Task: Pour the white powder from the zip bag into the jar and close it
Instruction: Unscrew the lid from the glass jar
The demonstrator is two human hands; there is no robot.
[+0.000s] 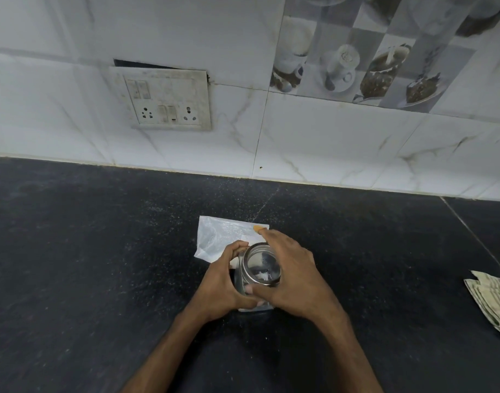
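The left hand [220, 285] wraps round the clear jar [241, 280] and holds it. The right hand [294, 273] grips the shiny round lid [261, 265] on top. This looks like the closing step; next, twist it tight. Powder [264, 275] shows inside. The thin, flat bag [217, 236] lies just behind the hands.

Dim, bluish, even light (soft shadows), slight blur, wide-angle bending at edges.

Upright clear jar [261, 268], metal-rimmed top, white powder [264, 275] inside; flat translucent zip bag [217, 236] just behind it
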